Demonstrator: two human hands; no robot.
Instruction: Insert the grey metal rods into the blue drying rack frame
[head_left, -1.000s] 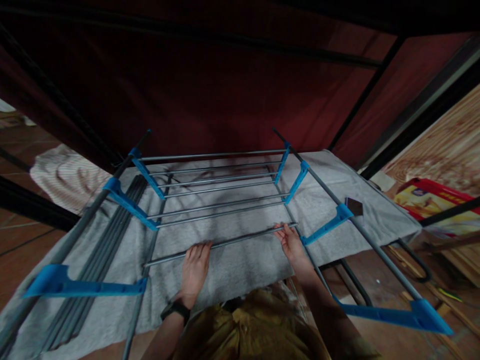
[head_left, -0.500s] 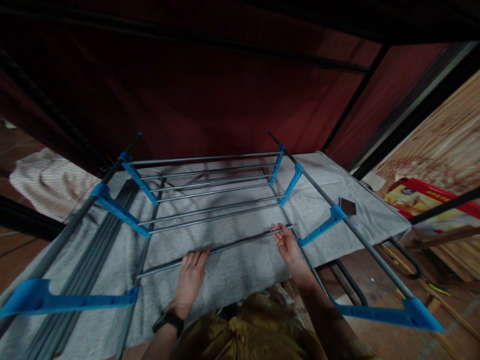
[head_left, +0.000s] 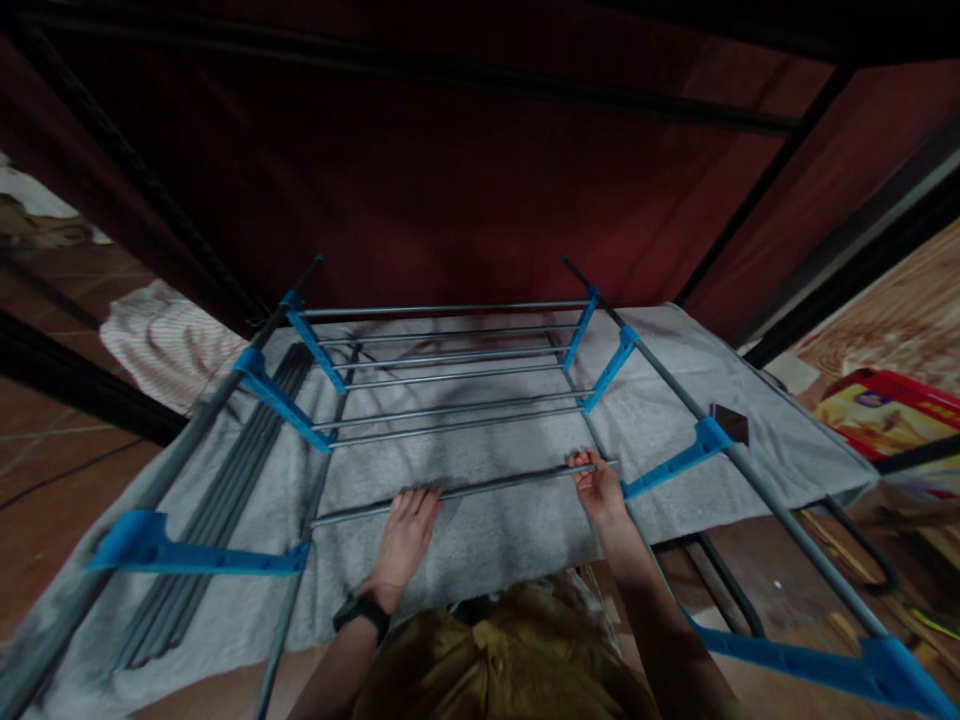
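A loose metal rod point(head_left: 495, 487) runs crosswise in front of me, held by both hands. My left hand point(head_left: 406, 535) grips it near its middle-left, fingers curled over it. My right hand point(head_left: 600, 487) pinches the rod near its right end, close to a blue plastic bracket point(head_left: 679, 460). The rod's left end points toward the blue bracket point(head_left: 195, 556) on the left rail. Beyond it stands the partly built rack point(head_left: 450, 375), with several rods fixed between blue brackets. A grey towel point(head_left: 487, 530) lies underneath.
A bundle of spare grey rods point(head_left: 225, 500) lies on the towel at the left. Long grey side rails point(head_left: 780, 515) run toward me on both sides. A dark red fabric wall point(head_left: 450, 190) rises behind. A red and yellow box point(head_left: 885, 415) sits at the right, a striped cloth point(head_left: 165, 340) at the left.
The view has swung a little to the left, then back right. Both hands keep hold of the rod, which now lies more level and slightly nearer the right bracket.
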